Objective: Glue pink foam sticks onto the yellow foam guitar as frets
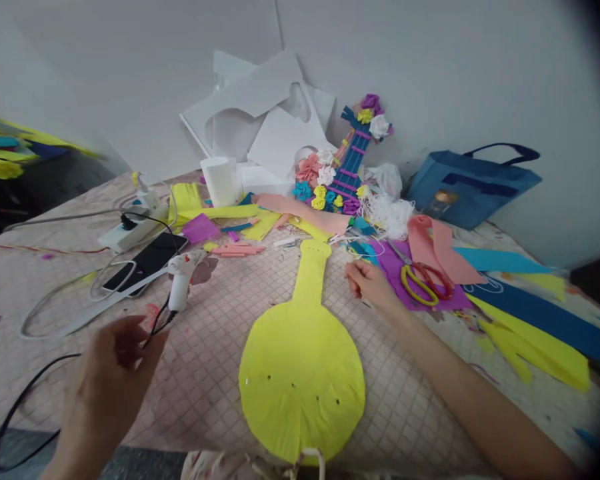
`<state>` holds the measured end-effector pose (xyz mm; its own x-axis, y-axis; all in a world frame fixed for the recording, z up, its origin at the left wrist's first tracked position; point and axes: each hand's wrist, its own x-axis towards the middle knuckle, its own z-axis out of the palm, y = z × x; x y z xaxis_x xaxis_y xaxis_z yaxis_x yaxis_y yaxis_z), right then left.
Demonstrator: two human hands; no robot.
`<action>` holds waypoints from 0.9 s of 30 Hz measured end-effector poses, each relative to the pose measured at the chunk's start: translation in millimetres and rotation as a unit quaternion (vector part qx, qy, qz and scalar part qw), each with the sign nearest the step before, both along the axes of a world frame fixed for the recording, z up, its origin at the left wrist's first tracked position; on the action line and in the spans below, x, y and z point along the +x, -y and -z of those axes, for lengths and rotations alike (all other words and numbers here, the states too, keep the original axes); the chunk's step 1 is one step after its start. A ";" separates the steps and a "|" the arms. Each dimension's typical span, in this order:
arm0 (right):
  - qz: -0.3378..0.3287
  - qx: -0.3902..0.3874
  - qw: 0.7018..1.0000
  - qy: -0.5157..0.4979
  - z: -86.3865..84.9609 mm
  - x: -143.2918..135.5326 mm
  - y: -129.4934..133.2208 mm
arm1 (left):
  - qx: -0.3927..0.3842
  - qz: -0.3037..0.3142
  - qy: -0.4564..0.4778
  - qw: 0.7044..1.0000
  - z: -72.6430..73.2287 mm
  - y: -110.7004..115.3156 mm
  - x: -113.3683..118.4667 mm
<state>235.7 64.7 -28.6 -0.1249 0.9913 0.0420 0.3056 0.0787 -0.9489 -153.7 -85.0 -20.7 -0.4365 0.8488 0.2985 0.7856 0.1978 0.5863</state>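
Observation:
A yellow guitar-shaped piece (303, 360) lies flat, its neck pointing away from me, with several small dark holes in the round body and a row near the neck's top. My right hand (370, 283) is closed in a pinch just right of the neck; whatever its fingertips hold is too small to make out. At the lower left my left hand (117, 373) is half curled, thumb and fingers apart, with a black cord running by it. That cord leads to a white glue gun (181, 283) standing just beyond the hand.
A decorated blue guitar (353, 163) leans at the back by white board offcuts (260, 100). Red-and-yellow scissors (420, 283) lie on purple paper at right. A blue bag (473, 187) stands behind. Left are a phone (147, 263) and power strip (125, 233).

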 end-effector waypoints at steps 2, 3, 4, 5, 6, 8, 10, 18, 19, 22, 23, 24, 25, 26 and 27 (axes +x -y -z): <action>-0.038 -0.022 0.999 0.031 -1.3 -4.0 9.3 | 0.009 0.061 0.082 0.995 5.8 4.5 19.1; -0.059 -0.031 0.997 0.046 -2.6 -6.1 14.8 | -0.017 0.113 0.135 0.984 8.0 4.1 29.5; -0.078 -0.036 0.995 0.058 -4.0 -8.2 20.6 | -0.045 0.168 0.192 0.966 9.4 2.7 40.0; -0.093 -0.038 0.993 0.069 -5.4 -10.2 26.5 | -0.055 0.209 0.238 0.947 10.0 0.7 50.4; -0.105 -0.035 0.991 0.081 -6.5 -11.9 32.3 | -0.066 0.246 0.270 0.928 9.9 -1.2 60.5; -0.121 -0.021 0.986 0.112 -8.0 -14.4 42.4 | -0.080 0.295 0.318 0.898 8.6 -3.0 78.8; -0.131 -0.001 0.982 0.138 -8.6 -15.1 49.4 | -0.086 0.329 0.353 0.871 7.4 -1.3 93.5; -0.118 0.017 0.983 0.142 -8.9 1.7 34.3 | -0.042 0.360 0.062 0.930 -2.1 -46.6 95.7; -0.109 0.017 0.985 0.133 -8.0 4.6 30.4 | -0.039 0.348 -0.016 0.937 -6.1 -64.7 91.4; -0.080 -0.007 0.993 0.085 -3.4 11.8 23.6 | -0.051 0.268 -0.215 0.938 -15.5 -121.9 79.7; -0.073 -0.015 0.995 0.072 -1.5 13.6 23.4 | -0.054 0.264 -0.227 0.936 -16.6 -138.7 76.7; -0.067 -0.020 0.995 0.064 0.2 15.1 24.0 | -0.060 0.264 -0.239 0.933 -16.5 -153.2 74.2; -0.063 -0.022 0.996 0.060 1.7 16.4 25.1 | -0.067 0.267 -0.250 0.928 -15.3 -165.3 72.0; -0.059 -0.024 0.996 0.057 2.8 17.6 26.5 | -0.074 0.273 -0.260 0.923 -13.5 -174.8 70.0; -0.055 -0.026 0.997 0.053 3.7 18.6 27.9 | -0.079 0.279 -0.268 0.919 -11.3 -182.1 68.3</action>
